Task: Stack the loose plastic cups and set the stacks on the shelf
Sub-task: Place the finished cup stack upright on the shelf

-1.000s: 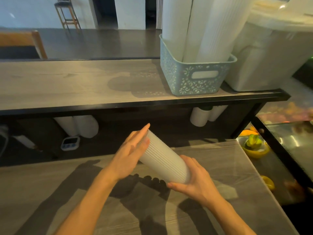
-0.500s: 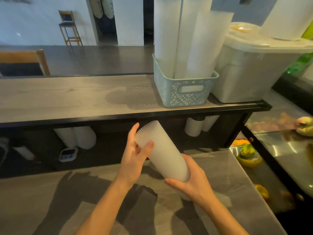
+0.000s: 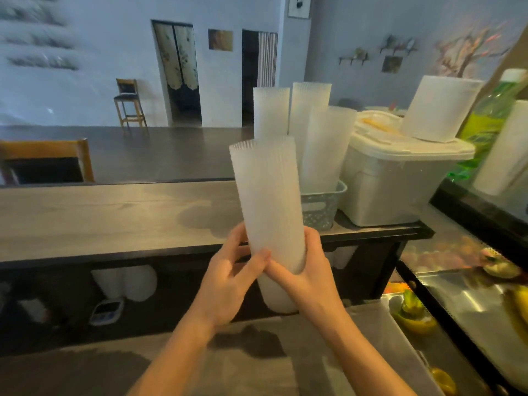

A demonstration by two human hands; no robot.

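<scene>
Pale blue walls with two doorways and a wooden bar stool (image 3: 130,102) stand behind a long dark wooden shelf (image 3: 114,215) that runs across our view. We hold a tall stack of ribbed translucent plastic cups (image 3: 267,201) nearly upright in front of the shelf's edge, rims up. Our left hand (image 3: 228,277) and right hand (image 3: 310,271) both curl around its lower part, fingers wrapped on the sides, the thumbs meeting on the near face. On the shelf to the right, a grey perforated basket (image 3: 323,208) holds three more cup stacks (image 3: 310,130) standing on end. Just beside it sits a white lidded plastic bin (image 3: 391,184) with a shorter cup stack (image 3: 441,108) on its lid. A green bottle (image 3: 495,112) stands at far right.
</scene>
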